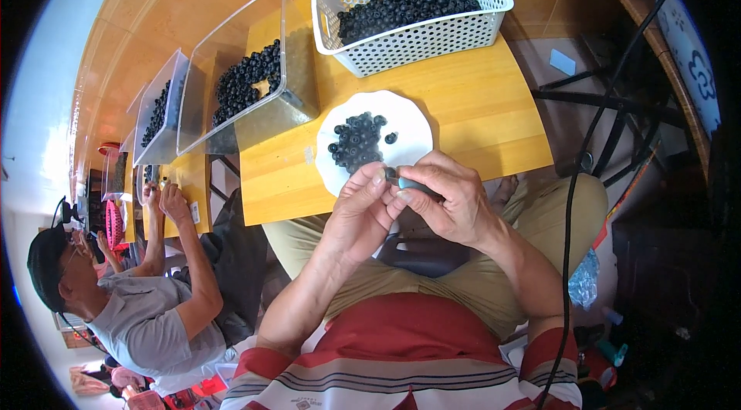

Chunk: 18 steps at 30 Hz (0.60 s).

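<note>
My left hand (359, 208) pinches a small dark round bead-like piece (390, 172) between thumb and fingertips. In my right hand (455, 198) is a short tool with a teal and dark handle (417, 188), its tip at the small piece; the tip itself is too small to make out. Both hands meet over the near edge of a white scalloped plate (417, 118). A heap of dark round pieces (356, 140) lies on the plate's left half, and a loose one (391, 138) sits to its right.
Behind the plate stands a white perforated basket (417, 46) of dark round pieces. Clear plastic bins (297, 105) with more stand left on the wooden table (478, 117). A co-worker (154, 310) sits at left, hands raised. A black cable (570, 256) hangs at right.
</note>
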Each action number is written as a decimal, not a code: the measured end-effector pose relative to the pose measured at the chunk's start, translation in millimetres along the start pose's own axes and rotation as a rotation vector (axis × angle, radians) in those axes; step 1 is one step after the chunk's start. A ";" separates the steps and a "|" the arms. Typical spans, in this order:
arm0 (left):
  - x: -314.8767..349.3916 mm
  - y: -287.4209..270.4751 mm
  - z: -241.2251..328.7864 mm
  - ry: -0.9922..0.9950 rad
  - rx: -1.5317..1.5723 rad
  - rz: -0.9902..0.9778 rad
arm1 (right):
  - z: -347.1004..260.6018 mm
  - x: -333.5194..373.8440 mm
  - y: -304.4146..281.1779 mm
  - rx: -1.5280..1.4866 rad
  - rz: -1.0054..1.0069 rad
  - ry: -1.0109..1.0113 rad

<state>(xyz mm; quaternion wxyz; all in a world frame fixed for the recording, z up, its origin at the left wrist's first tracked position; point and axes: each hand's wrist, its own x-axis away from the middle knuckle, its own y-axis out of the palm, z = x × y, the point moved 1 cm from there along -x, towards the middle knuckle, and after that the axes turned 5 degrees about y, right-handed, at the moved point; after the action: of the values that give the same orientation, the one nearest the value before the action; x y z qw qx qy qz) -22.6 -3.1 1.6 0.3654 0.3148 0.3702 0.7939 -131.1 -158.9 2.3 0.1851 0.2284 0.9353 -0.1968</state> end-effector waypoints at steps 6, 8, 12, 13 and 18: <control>0.9 0.0 -2.5 0.018 0.006 0.010 | 0.1 0.4 2.0 0.009 0.032 -0.002; 1.2 -0.9 -2.4 0.019 0.004 0.009 | 0.2 0.2 2.1 0.005 0.028 0.003; 1.4 -1.9 -3.0 0.058 -0.053 0.010 | -1.6 -0.3 2.0 0.000 0.022 0.007; 1.8 -1.5 -2.7 0.058 -0.052 0.011 | -3.2 -0.9 1.6 0.003 0.020 0.007; 4.3 0.6 -0.4 0.102 -0.088 -0.016 | -8.5 -1.5 1.9 0.000 0.010 0.012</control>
<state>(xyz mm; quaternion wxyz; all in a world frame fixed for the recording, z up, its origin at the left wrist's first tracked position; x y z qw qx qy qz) -25.5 -0.1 2.9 0.3657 0.2547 0.3555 0.8216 -131.1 -154.0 9.6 0.1803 0.2342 0.9353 -0.1945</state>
